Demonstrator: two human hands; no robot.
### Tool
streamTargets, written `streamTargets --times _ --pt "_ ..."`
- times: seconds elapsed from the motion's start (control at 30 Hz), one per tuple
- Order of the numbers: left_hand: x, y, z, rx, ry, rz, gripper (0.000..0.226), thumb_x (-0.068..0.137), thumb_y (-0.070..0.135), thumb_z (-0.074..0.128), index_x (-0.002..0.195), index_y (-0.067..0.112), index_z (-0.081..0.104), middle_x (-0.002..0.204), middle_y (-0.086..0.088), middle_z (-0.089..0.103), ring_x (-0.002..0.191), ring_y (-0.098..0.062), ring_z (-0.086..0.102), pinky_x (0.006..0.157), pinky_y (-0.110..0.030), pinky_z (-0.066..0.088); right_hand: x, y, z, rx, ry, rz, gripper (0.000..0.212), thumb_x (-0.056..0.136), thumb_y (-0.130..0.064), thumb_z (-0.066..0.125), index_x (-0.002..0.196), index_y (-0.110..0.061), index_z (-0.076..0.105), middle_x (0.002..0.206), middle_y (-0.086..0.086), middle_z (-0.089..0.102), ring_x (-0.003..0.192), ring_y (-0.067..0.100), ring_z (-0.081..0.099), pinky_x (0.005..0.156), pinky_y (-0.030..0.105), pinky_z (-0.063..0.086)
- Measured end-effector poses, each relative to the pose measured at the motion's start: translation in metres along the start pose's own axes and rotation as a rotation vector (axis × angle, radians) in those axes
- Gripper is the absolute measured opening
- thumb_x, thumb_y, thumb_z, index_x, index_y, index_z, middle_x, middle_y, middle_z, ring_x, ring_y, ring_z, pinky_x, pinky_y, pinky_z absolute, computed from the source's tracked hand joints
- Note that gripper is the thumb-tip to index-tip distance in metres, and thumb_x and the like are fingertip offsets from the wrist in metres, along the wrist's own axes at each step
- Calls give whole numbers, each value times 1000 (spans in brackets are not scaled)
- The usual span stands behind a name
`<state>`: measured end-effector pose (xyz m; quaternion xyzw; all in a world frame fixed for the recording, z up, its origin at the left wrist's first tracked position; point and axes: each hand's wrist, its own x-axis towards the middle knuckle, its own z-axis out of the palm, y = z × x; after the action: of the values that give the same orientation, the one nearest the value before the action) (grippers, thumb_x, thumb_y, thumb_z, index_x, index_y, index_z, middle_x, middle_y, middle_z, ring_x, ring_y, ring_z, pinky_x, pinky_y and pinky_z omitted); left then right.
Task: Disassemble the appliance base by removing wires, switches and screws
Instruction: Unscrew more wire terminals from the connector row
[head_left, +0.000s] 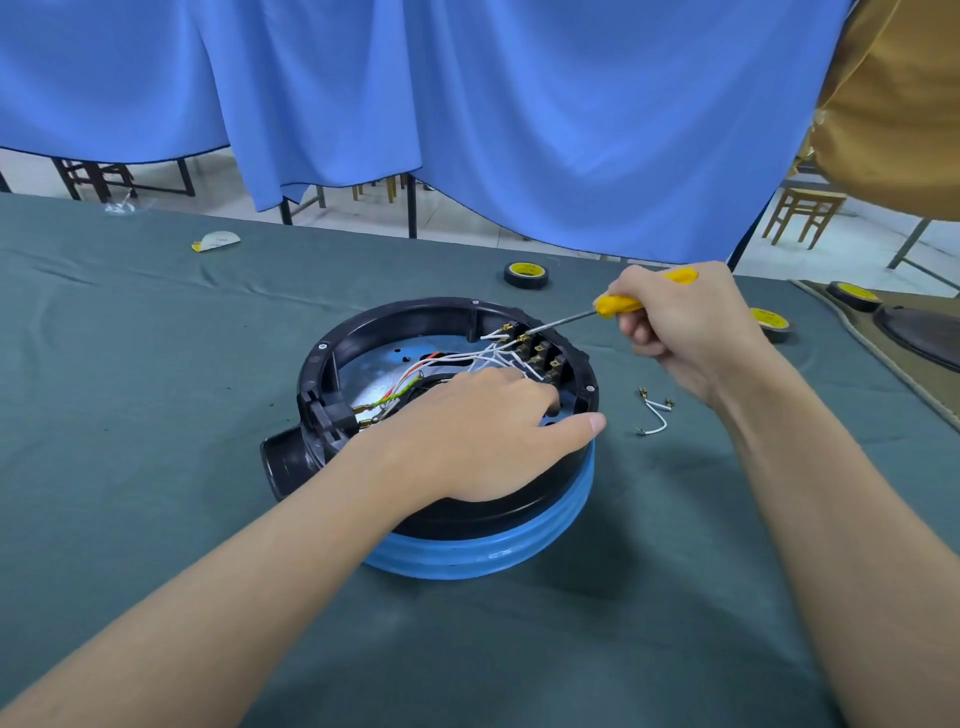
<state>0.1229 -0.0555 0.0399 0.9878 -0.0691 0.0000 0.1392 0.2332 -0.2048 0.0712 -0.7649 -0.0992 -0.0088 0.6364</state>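
The round appliance base (395, 322), black with a blue lower ring, lies open side up on the table's middle. White, red and green-yellow wires (415, 374) cross its inside toward a row of switch terminals (540, 356) at the far right rim. My left hand (478, 431) presses on the base's near right rim, thumb stretched along the edge, fingers inside. My right hand (680, 317) grips a yellow-handled screwdriver (615, 305); its metal tip touches the terminals. Two short white wires (655, 415) lie loose on the cloth right of the base.
Dark green cloth (156, 415) covers the table. A roll of black tape (525, 274) sits behind the base, another tape roll (771, 322) near my right hand. A white scrap (215, 240) lies far left. A blue curtain (467, 104) hangs behind; another person's sleeve (898, 104) is top right.
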Motion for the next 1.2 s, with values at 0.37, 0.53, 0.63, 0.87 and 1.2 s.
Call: streamTargets --times 0.37,0.53,0.63,0.87,1.2 --pt "-1 2 -2 13 -10 -3 65 91 69 22 105 20 63 108 -1 56 107 -23 49 96 -41 40 0 0 1 82 25 93 24 80 -9 60 57 -3 60 47 4 52 40 11 39 38 18 28" --pt "-1 2 -2 13 -9 -4 65 91 69 22 109 23 63 115 -3 56 113 -23 47 97 -39 39 -8 -11 -1 -290 21 -224 24 74 -19 60 55 -8 69 48 5 60 45 14 48 46 23 42" --pt "-1 2 -1 3 -7 -4 64 90 70 23 110 24 64 116 -4 57 115 -23 47 96 -38 39 -12 -15 1 -366 19 -277 24 72 -21 58 52 -13 67 45 2 59 44 12 47 44 22 43" --pt "-1 1 -2 8 -4 4 63 90 70 22 102 24 63 104 -2 54 108 -23 47 92 -38 40 -9 -10 -1 -347 12 -280 21 73 -21 60 59 -9 70 49 4 62 45 13 50 48 26 45" --pt "-1 1 -2 9 -19 -4 65 89 71 22 110 25 63 116 -5 55 114 -25 47 98 -41 39 -7 -7 -1 -333 2 -275 22 75 -22 60 60 -10 71 50 4 63 45 11 53 49 26 44"
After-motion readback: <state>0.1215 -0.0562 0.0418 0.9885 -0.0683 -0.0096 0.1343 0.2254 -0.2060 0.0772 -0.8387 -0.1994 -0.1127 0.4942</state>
